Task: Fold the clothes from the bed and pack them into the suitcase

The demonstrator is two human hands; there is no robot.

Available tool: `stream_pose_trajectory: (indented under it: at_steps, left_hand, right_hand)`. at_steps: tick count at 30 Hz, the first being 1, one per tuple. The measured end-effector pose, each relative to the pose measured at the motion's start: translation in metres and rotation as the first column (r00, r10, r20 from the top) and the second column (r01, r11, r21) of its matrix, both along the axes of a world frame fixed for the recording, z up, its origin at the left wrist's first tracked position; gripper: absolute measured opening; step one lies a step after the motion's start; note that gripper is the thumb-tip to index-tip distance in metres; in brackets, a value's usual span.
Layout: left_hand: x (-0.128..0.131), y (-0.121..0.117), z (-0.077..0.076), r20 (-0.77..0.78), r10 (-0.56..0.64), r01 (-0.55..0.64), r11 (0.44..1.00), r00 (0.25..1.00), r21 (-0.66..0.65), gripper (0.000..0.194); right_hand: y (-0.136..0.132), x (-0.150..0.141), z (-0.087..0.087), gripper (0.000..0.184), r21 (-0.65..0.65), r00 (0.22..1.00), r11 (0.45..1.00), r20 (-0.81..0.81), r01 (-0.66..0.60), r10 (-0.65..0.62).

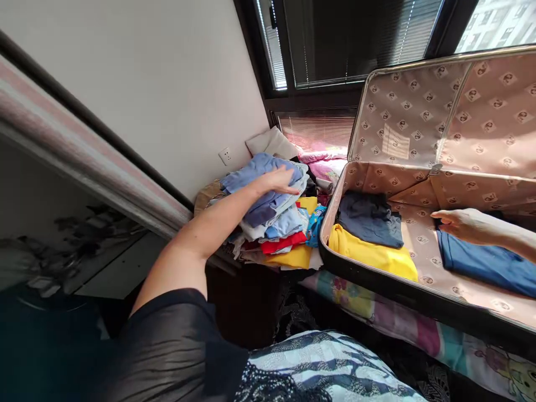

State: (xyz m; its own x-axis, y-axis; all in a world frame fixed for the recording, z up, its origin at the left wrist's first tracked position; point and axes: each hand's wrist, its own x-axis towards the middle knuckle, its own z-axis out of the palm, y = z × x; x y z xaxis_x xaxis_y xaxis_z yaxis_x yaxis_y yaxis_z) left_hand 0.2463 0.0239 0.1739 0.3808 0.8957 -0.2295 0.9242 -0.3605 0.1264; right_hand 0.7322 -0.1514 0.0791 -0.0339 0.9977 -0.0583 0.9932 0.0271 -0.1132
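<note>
My left hand reaches out and lies flat, fingers stretched, on the top blue garment of a pile of folded clothes left of an open suitcase. The pile holds blue, white, red and yellow pieces. My right hand hovers inside the suitcase with fingers loosely extended, just above a folded blue garment. A dark grey folded garment lies over a yellow one at the suitcase's left end.
The suitcase lid stands upright against a window with blinds. The suitcase rests on a patterned bedspread. A white pillow and pink bedding lie behind the pile. A wall with a socket is at left.
</note>
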Motion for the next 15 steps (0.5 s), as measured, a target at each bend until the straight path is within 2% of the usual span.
stream_pose_trajectory:
  at_steps: [2, 3, 6, 9, 12, 15]
  left_hand:
    - [-0.046, -0.001, -0.008, -0.097, 0.1, -0.097, 0.995, 0.99, 0.035, 0.111]
    - [-0.061, -0.002, -0.012, -0.133, 0.122, -0.116, 0.992, 0.984, 0.053, 0.113]
    - [-0.081, 0.001, -0.019, -0.167, 0.101, -0.087, 0.992, 0.981, 0.088, 0.089]
    - [-0.076, 0.007, -0.014, -0.171, 0.071, -0.059, 0.995, 0.983, 0.078, 0.08]
    - [-0.055, 0.009, -0.011, -0.214, 0.11, -0.087, 0.99, 0.971, 0.11, 0.084]
    - [-0.027, 0.013, -0.018, -0.194, 0.189, -0.159, 0.974, 0.963, 0.159, 0.097]
  right_hand:
    - [0.016, -0.024, 0.009, 0.039, -0.115, 0.999, 0.993, 0.033, -0.016, 0.02]
    - [0.022, -0.039, 0.014, 0.043, -0.154, 0.998, 0.987, 0.043, -0.035, 0.042]
    - [0.032, -0.09, 0.027, 0.049, -0.174, 0.992, 0.979, 0.045, -0.11, 0.119]
    - [0.034, -0.135, 0.038, 0.05, -0.174, 0.986, 0.971, 0.009, -0.162, 0.166]
    - [0.033, -0.167, 0.047, 0.053, -0.196, 0.977, 0.957, -0.02, -0.214, 0.214]
    - [0.035, -0.188, 0.05, 0.052, -0.192, 0.967, 0.948, -0.017, -0.254, 0.256]
